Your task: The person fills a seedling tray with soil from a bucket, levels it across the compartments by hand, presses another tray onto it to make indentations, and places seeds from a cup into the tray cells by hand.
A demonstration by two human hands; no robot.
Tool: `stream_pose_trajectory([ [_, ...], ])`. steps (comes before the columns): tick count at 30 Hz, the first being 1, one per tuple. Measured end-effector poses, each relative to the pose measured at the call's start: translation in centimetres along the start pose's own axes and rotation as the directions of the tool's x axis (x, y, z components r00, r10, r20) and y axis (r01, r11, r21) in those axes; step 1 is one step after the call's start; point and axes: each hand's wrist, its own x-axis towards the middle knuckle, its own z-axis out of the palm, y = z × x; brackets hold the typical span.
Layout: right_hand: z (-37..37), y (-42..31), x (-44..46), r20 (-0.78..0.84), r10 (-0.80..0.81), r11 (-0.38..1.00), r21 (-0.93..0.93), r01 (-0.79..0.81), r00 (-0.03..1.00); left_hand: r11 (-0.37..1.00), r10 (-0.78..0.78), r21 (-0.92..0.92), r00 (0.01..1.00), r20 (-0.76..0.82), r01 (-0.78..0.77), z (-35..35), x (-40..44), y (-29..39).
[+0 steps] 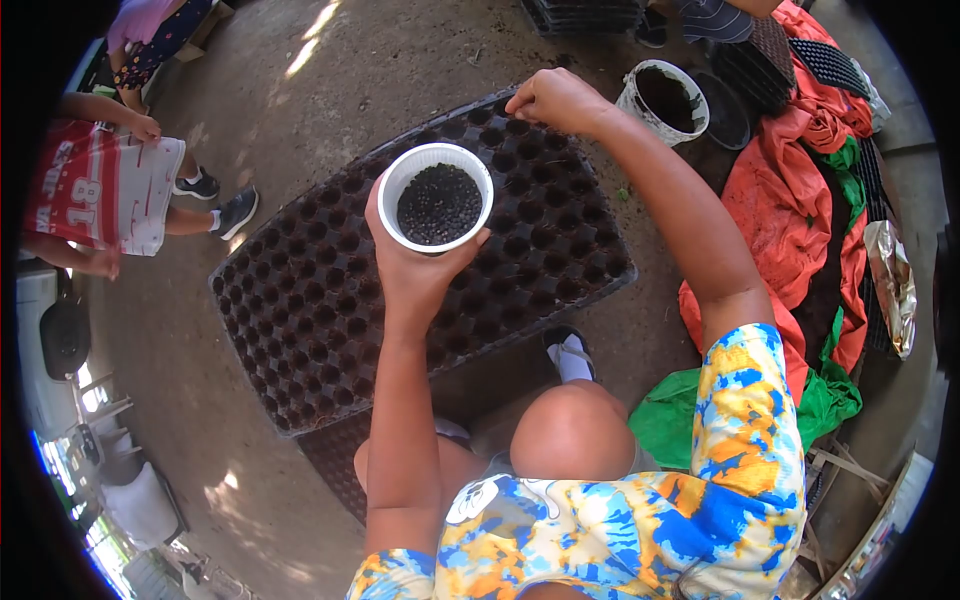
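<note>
My left hand [420, 285] is wrapped round a white plastic cup [437, 152], held up over the tray with its mouth towards me. Small round dark seeds [440, 205] lie inside the cup. Below it is a large black seedling tray [330, 300] with rows of round cells, dark soil showing in them. At the tray's far right corner, my right hand [560, 100] has its thumb and fingertips pinched together, just over the outer cells. Whatever is between those fingertips, if anything, is too small to make out.
A white bucket [663, 100] of dark soil stands beyond my right forearm. Orange-red sheeting [765, 220] and green sheeting [665, 415] lie to my right. More black trays [585, 15] are stacked at the back. A person in a red-and-white outfit [100, 190] is at the left.
</note>
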Motion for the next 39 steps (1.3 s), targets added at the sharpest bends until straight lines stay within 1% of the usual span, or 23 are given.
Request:
stream_pose_trajectory([
  [4,0.0,0.3,0.7,-0.026,-0.012,1.000,-0.005,0.012,1.000,1.000,-0.007,-0.008,1.000,0.001,0.007,0.0,0.0,0.0],
  [7,-0.2,-0.4,1.2,-0.041,0.009,1.000,-0.006,-0.009,0.999,1.000,-0.007,-0.011,1.000,-0.002,0.007,0.1,-0.1,0.0],
  [10,0.3,0.4,2.3,-0.064,-0.120,0.992,-0.046,0.118,0.991,1.000,0.003,0.001,1.000,-0.001,-0.003,0.2,0.1,-0.3],
  [13,-0.7,-0.3,1.9,-0.148,-0.075,0.996,-0.063,0.066,0.986,1.000,-0.009,-0.018,1.000,0.010,0.009,0.1,0.0,-0.8],
  [16,-2.8,-6.5,-2.3,-0.179,-0.180,0.975,0.099,0.200,0.967,1.000,-0.013,0.015,1.000,0.025,0.013,0.1,-0.3,-1.0],
  [17,-2.0,-7.2,-2.8,-0.104,-0.379,0.918,0.078,0.388,0.919,1.000,-0.016,0.025,0.999,0.032,0.016,0.3,-0.4,-1.0],
  [18,-1.3,-8.8,-4.0,-0.012,-0.485,0.874,0.020,0.485,0.874,0.999,-0.019,0.035,0.999,0.040,0.017,0.6,-0.5,-1.0],
  [19,-0.5,-10.2,-5.0,0.176,-0.507,0.850,-0.062,0.524,0.844,0.999,-0.020,0.045,0.999,0.048,0.018,1.0,-0.6,-1.0],
  [20,1.0,-11.4,-5.7,0.278,-0.372,0.887,-0.176,0.428,0.886,0.991,0.023,0.131,0.998,0.054,-0.030,1.2,-0.7,-1.1],
  [21,3.1,-11.4,-6.1,0.191,-0.413,0.867,-0.215,0.449,0.890,0.983,0.000,0.183,0.998,0.063,-0.011,1.2,-0.8,-1.2],
  [23,3.8,-11.5,-6.1,0.222,-0.520,0.796,-0.223,0.562,0.825,0.988,-0.063,0.142,0.995,0.075,0.052,1.5,-1.0,-1.0],
  [26,3.4,-11.8,-5.9,0.195,-0.389,0.889,-0.176,0.422,0.901,0.984,-0.016,0.177,0.999,0.048,0.007,1.7,-1.1,-0.7],
  [29,0.5,-10.9,-5.0,-0.004,-0.458,0.882,0.123,0.455,0.889,0.990,-0.081,0.116,0.995,0.050,0.075,1.6,-1.1,-0.2],
  [30,-0.1,-9.6,-3.9,-0.107,-0.415,0.884,0.186,0.428,0.904,0.995,-0.023,0.098,0.999,0.038,0.019,1.4,-0.9,-1.3],
  [31,-0.8,-8.3,-2.7,-0.204,-0.362,0.879,0.249,0.406,0.910,0.999,-0.024,0.027,0.999,0.022,0.023,1.3,-0.9,-1.2],
  [33,-2.2,-6.0,-0.8,-0.159,-0.153,0.971,0.158,0.179,0.975,1.000,-0.020,-0.014,1.000,0.012,0.020,0.7,-0.8,-1.1],
  [35,-0.9,-1.9,2.0,-0.094,-0.074,0.997,-0.007,0.074,0.993,1.000,-0.017,-0.025,1.000,-0.008,0.017,0.5,-0.6,-0.9],
  [38,0.8,0.7,3.3,-0.062,-0.014,0.990,-0.144,0.005,0.998,1.000,-0.012,-0.008,1.000,-0.017,0.011,0.3,-0.2,-0.8],
  [39,0.9,1.5,3.4,-0.065,-0.014,0.996,-0.087,0.008,0.998,1.000,-0.010,0.004,1.000,-0.017,0.010,0.2,-0.2,-0.9],
])
